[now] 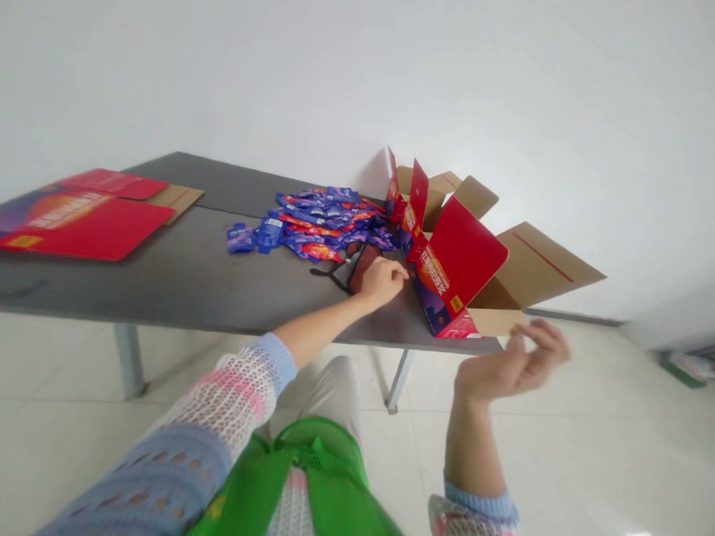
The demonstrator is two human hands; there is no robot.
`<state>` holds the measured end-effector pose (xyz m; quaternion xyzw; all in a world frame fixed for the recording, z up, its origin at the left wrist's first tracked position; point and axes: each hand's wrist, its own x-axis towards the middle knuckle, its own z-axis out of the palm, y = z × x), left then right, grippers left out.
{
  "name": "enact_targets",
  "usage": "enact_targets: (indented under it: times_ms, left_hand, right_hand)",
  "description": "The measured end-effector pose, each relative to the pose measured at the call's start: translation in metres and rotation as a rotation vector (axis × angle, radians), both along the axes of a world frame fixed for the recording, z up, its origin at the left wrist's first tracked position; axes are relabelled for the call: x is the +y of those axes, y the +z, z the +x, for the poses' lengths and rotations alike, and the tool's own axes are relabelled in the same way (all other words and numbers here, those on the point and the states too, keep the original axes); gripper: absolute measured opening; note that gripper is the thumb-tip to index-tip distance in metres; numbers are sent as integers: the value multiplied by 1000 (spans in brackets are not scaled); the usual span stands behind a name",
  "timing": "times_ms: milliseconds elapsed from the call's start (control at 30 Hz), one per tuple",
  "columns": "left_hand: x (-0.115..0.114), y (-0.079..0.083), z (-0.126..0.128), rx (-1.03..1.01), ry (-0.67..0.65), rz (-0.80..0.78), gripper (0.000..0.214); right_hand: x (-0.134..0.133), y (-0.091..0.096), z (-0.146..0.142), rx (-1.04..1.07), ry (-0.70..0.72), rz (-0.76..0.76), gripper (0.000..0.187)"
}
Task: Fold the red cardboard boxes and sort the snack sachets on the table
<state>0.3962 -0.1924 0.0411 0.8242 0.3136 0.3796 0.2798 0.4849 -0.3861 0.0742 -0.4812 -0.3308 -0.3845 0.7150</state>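
My left hand [383, 282] is over the table beside the nearest red carton [452, 264], its fingers curled together; what they hold, if anything, is too small to make out. Under and behind that wrist lies a dark red and grey cloth piece with a black strap [342, 275], partly covered by the hand. A pile of purple and red sachets [327, 219] spreads just beyond it. My right hand [513, 366], somewhat blurred, hovers in front of the carton's open flap, fingers half bent and apart from the thumb, with nothing visible in it.
More open red cartons [417, 195] stand in a row behind the nearest one, flaps sticking up. Flattened red cardboard [93, 217] lies on the left of the dark table [226, 290]. A white wall [283, 75] rises behind. Blurred items [690, 365] sit on the floor at right.
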Motion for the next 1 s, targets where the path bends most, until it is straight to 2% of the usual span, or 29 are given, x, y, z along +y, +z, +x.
enact_targets:
  times_ms: [100, 167, 233, 300, 400, 467, 533, 667, 733, 867, 1000]
  left_hand:
    - [34, 8, -35, 218, 109, 174, 26]
    - [48, 9, -51, 322, 115, 277, 39]
    - [57, 6, -61, 394, 89, 354, 62]
    - [63, 4, -67, 452, 78, 394, 71]
    - [72, 2, -77, 433, 95, 358, 48]
    - [79, 3, -89, 393, 104, 332, 31]
    - [90, 4, -108, 358, 114, 319, 28]
    - [122, 3, -166, 329, 208, 299, 30]
    - [139, 1, -198, 340, 292, 276, 31]
    - [166, -2, -268, 346, 497, 227, 36]
    - [192, 9, -352, 341, 625, 235, 32]
  right_hand:
    - [32, -3, -64, -53, 227, -99, 17]
    - [55, -1, -79, -19, 325, -148, 19]
    - [77, 0, -78, 57, 400, -135, 19]
    - [97, 0, -71, 133, 438, -122, 20]
    - [117, -5, -63, 189, 432, -158, 20]
    - [123, -12, -63, 187, 402, -234, 21]
    - [126, -20, -66, 178, 376, -333, 21]
    - [137, -33, -79, 137, 385, -523, 22]
    - [152, -40, -91, 64, 418, -680, 23]
    - [191, -49, -129, -177, 596, -989, 28]
    - [213, -53, -165, -407, 719, -1060, 23]
